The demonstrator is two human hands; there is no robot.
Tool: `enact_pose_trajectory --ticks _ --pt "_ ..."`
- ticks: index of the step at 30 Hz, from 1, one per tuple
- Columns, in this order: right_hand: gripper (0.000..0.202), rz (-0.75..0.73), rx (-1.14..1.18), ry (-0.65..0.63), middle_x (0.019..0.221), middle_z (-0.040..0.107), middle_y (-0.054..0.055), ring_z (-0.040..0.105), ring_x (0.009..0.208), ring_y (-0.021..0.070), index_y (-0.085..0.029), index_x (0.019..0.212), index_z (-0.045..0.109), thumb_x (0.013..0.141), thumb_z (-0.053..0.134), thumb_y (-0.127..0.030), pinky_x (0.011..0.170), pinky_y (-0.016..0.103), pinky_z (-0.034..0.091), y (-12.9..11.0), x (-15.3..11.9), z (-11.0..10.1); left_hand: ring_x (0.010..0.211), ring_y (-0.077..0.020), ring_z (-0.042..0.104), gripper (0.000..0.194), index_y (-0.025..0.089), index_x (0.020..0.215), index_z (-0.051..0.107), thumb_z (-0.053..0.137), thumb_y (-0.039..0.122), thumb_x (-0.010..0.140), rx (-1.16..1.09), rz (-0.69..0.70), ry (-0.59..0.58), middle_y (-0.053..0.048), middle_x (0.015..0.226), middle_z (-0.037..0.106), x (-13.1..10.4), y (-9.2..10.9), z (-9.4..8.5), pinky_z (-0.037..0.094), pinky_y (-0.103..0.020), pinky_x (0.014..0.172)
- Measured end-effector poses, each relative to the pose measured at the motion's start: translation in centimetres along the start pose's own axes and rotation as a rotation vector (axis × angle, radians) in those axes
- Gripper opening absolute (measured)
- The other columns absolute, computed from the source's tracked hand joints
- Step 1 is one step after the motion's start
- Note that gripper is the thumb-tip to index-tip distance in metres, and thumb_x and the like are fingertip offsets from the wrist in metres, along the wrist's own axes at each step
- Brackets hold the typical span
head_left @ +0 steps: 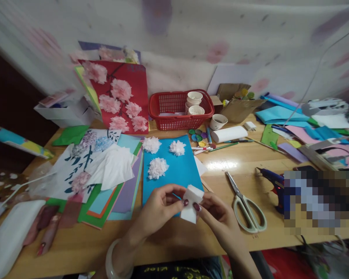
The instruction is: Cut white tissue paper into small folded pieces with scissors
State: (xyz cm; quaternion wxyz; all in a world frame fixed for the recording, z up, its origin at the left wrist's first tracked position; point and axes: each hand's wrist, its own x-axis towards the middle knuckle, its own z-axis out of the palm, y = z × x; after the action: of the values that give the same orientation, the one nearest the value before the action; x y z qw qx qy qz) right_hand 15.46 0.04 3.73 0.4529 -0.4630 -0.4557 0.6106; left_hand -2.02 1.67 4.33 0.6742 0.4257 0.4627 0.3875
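Note:
Between both my hands is a folded white tissue (189,212), pinched by thumbs and fingertips above the table's front. My left hand (165,202) grips its left side, and my right hand (216,213) closes on its right side. Just beyond lies a blue sheet of paper (174,186). Three ruffled white tissue flowers rest on it: one at the top left (151,145), one at the top right (177,147) and one lower left (158,168). White-handled scissors (246,207) lie to the right of my right hand.
A blue glue gun (272,180) lies at right beside a blurred patch. Loose tissues (113,166) and coloured papers (125,197) cover the left. Behind stand a red basket (168,124) with cups, a paper cup (218,121) and a red flower picture (139,97). Another person's fingers (48,234) show at left.

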Motion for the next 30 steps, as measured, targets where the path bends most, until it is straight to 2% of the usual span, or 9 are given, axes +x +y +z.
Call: enact_pose_trajectory --ticks 4,8,12,15,19,22,26,30 --pt "0.011 -0.085 -0.057 0.038 0.068 0.071 0.001 0.064 0.06 0.0148 -0.021 0.083 0.071 0.079 0.071 -0.032 0.057 0.024 0.053 -0.2 -0.3 -0.3 0.071 -0.0153 0.061 0.01 0.017 0.08 0.07 0.072 0.023 0.072 0.043 0.019 -0.013 -0.004 0.079 0.07 0.1 0.3 0.3 0.048 -0.026 0.067" --pt "0.007 -0.136 -0.096 0.025 0.07 0.072 0.003 0.065 0.062 0.0165 -0.022 0.077 0.074 0.079 0.069 -0.028 0.058 0.026 0.054 -0.4 -0.6 -0.6 0.063 -0.0132 0.058 0.006 0.016 0.071 0.069 0.072 0.02 0.068 0.007 -0.034 -0.007 -0.002 0.07 0.067 0.1 0.9 0.8 0.045 -0.025 0.061" --pt "0.012 -0.205 -0.138 -0.047 0.073 0.071 0.003 0.065 0.067 0.0167 -0.023 0.078 0.075 0.082 0.064 -0.021 0.063 0.026 0.053 -0.5 -0.9 -1.1 0.075 -0.0154 0.062 0.014 0.016 0.077 0.069 0.074 0.017 0.064 -0.114 -0.066 -0.002 -0.003 0.078 0.068 0.0 1.0 1.0 0.048 -0.026 0.07" --pt "0.013 -0.215 -0.119 -0.053 0.074 0.07 0.003 0.065 0.067 0.0159 -0.023 0.081 0.076 0.083 0.063 -0.021 0.062 0.026 0.054 -0.5 -1.1 -1.5 0.079 -0.0153 0.062 0.024 0.016 0.088 0.068 0.077 0.018 0.065 -0.24 -0.103 -0.003 -0.003 0.085 0.067 -0.1 0.7 1.0 0.05 -0.025 0.069" --pt "0.014 -0.224 -0.114 0.028 0.083 0.071 0.005 0.068 0.068 0.0167 -0.023 0.089 0.076 0.084 0.064 -0.022 0.061 0.027 0.058 0.1 -1.3 -1.8 0.075 -0.014 0.065 0.028 0.016 0.094 0.066 0.076 0.03 0.072 -0.402 -0.179 0.026 -0.003 0.089 0.067 -0.5 0.4 1.4 0.054 -0.028 0.069" --pt "0.022 -0.316 -0.172 0.104 0.095 0.071 0.006 0.07 0.075 0.0178 -0.028 0.097 0.076 0.086 0.06 -0.018 0.064 0.028 0.061 0.5 -1.4 -1.8 0.068 -0.0126 0.067 0.034 0.015 0.092 0.066 0.08 0.036 0.069 -0.477 -0.187 0.055 -0.003 0.084 0.07 -0.8 0.4 1.9 0.055 -0.027 0.07" --pt "0.034 -0.507 -0.377 0.169 0.099 0.071 0.005 0.07 0.083 0.0184 -0.032 0.104 0.074 0.086 0.057 -0.009 0.068 0.027 0.061 0.7 -1.4 -1.7 0.072 -0.0139 0.07 0.042 0.014 0.092 0.068 0.087 0.032 0.059 -0.441 -0.141 0.135 -0.005 0.079 0.074 -0.9 0.7 2.4 0.055 -0.025 0.071" --pt "0.04 -0.589 -0.533 0.222 0.104 0.07 0.006 0.069 0.088 0.02 -0.033 0.111 0.072 0.085 0.057 -0.005 0.072 0.031 0.06 1.1 -1.4 -1.5 0.073 -0.0145 0.07 0.045 0.013 0.093 0.068 0.088 0.028 0.056 -0.355 -0.089 0.196 -0.006 0.08 0.076 -0.6 1.0 2.7 0.055 -0.024 0.069"
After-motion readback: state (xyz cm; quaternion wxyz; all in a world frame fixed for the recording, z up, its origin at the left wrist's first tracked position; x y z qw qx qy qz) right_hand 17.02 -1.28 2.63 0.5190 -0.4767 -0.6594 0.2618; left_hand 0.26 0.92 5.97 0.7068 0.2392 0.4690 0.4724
